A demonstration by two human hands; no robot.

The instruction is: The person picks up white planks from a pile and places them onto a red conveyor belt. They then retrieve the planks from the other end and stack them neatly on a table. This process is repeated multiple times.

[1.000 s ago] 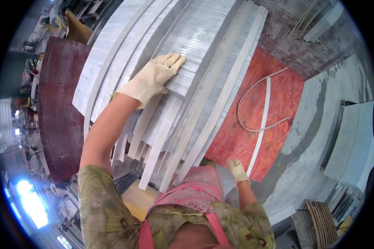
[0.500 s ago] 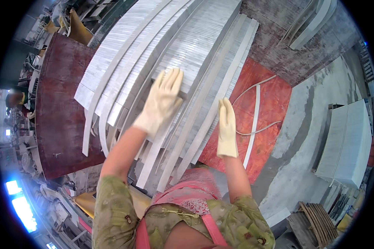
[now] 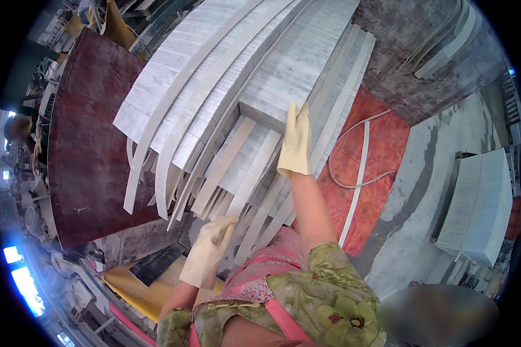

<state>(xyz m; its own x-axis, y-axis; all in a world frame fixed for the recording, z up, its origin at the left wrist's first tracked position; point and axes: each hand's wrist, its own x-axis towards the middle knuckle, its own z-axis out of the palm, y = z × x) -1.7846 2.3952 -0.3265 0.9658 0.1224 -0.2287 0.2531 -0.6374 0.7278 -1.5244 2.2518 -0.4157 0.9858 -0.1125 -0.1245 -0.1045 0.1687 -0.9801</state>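
Observation:
Both my hands wear cream gloves. My left hand (image 3: 209, 250) is closed at the near end of a pale flat strip (image 3: 255, 172), its fingertips bent against that end. The strip lies on a lower layer of grey-white slats. My right hand (image 3: 297, 139) has its fingers stretched out, touching the near right corner of a raised block of tightly packed grey-white pieces (image 3: 295, 69). Beside the pale strip lies a browner strip (image 3: 226, 165), below the block's near face. Long curved strips (image 3: 185, 110) run over the stack to the left.
A dark red board (image 3: 92, 144) stands left of the stack. On the right, a red sheet (image 3: 344, 191) carries a thin bent strip (image 3: 362, 173). Farther right stands a pale stacked block (image 3: 474, 208). More curved strips (image 3: 446, 52) lie at the far right. A person (image 3: 26, 133) is at the far left.
My left hand has dropped from the stack's upper face to the strip's near end. My right hand has moved left and up, onto the block's corner. The block's near face is now uncovered.

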